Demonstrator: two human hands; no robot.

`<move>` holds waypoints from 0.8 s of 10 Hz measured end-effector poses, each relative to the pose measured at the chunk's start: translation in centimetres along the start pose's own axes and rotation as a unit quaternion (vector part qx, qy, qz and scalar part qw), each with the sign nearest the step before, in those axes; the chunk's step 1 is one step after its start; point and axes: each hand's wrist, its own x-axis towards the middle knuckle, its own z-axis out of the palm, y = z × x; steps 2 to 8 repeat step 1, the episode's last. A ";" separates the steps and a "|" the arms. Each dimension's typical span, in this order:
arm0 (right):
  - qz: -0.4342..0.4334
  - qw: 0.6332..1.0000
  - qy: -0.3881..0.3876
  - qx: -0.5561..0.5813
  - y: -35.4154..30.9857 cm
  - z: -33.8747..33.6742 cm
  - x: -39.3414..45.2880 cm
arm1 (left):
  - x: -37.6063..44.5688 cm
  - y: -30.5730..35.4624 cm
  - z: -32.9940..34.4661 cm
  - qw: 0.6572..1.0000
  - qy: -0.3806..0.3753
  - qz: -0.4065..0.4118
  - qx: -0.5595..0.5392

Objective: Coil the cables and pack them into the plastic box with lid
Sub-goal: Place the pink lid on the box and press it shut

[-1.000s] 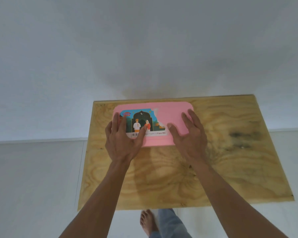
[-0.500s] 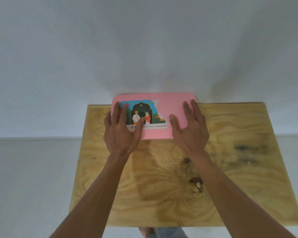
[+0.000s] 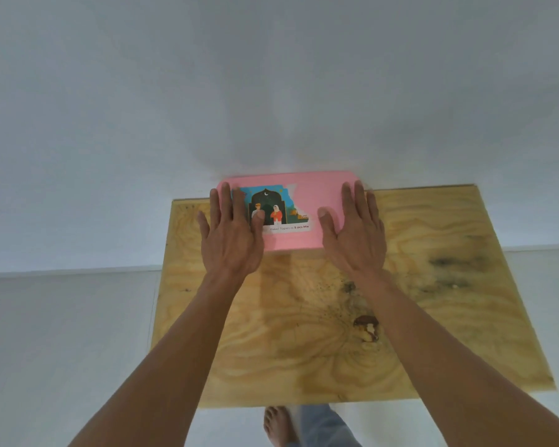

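A pink plastic box lid (image 3: 317,198) with a torn colourful sticker lies flat at the far edge of the wooden table (image 3: 433,317), against the white wall. My left hand (image 3: 229,233) rests palm down on the lid's left part, fingers spread over the sticker. My right hand (image 3: 355,233) lies flat on the lid's right part, fingers spread as well. The box under the lid is hidden. No cables are in view.
The plywood tabletop has dark stains (image 3: 452,266) on the right and a knot hole (image 3: 365,325) near the middle. A white wall (image 3: 271,91) rises right behind the table. A bare foot (image 3: 276,425) and a trouser leg show below the near edge.
The pink lid and both hands have shifted away from me, to the table's far edge by the wall. Both hands stay flat on the lid.
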 end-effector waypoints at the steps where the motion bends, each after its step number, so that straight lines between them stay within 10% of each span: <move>1: -0.007 1.000 0.009 0.018 -1.2 -1.3 -2.4 | -2.1 0.2 -1.9 0.999 0.028 0.012 -0.041; 8: -0.007 1.000 0.009 0.018 -1.2 -1.3 -2.4 | -2.1 0.2 -1.9 0.999 0.028 0.012 -0.041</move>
